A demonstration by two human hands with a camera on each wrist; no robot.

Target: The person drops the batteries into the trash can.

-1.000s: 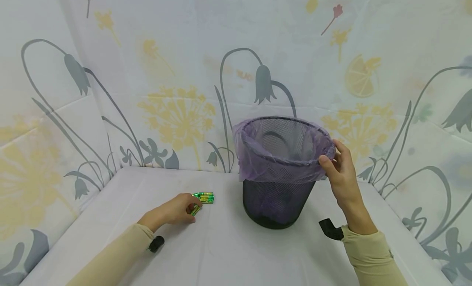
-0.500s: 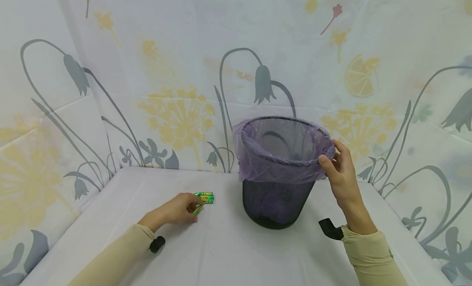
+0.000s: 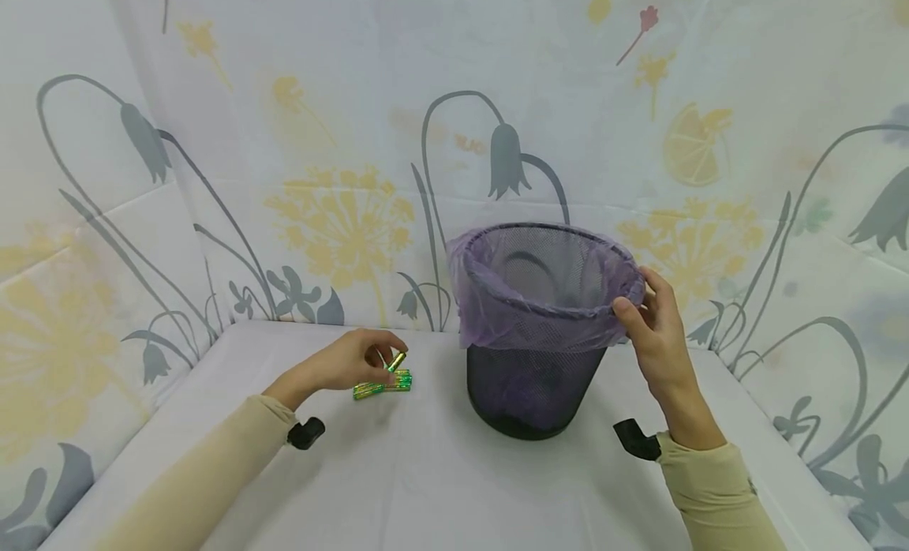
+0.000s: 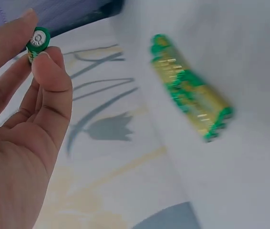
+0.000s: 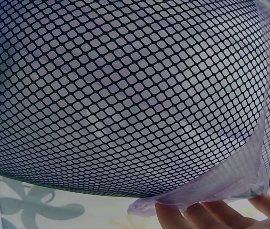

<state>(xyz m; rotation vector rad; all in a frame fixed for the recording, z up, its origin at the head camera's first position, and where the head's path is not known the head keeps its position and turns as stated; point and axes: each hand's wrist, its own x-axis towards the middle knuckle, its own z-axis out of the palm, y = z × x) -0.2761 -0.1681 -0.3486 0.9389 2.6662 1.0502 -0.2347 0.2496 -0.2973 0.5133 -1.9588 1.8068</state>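
Between thumb and fingertips my left hand [image 3: 341,363] pinches a green and gold battery [image 3: 398,361], raised above the table. Its silver end faces the camera in the left wrist view. Below that hand, several more batteries [image 4: 187,90] of the same colours lie side by side on the white tabletop. My right hand [image 3: 660,338] grips the right rim of a black mesh wastebasket [image 3: 525,401], thumb in front. A thin purple bin liner [image 3: 540,331] is folded over the rim. In the right wrist view the fingertips press against the liner's edge beside the mesh.
The table [image 3: 433,488] wears a white cloth. Behind and at both sides hangs a pale curtain [image 3: 355,101] printed with grey and yellow plants. Black wrist mounts [image 3: 307,433] sit at both sleeve cuffs.
My left hand has lifted one battery off the table, rising up and away to the right of where it was. The right hand and the wastebasket have stayed in place.
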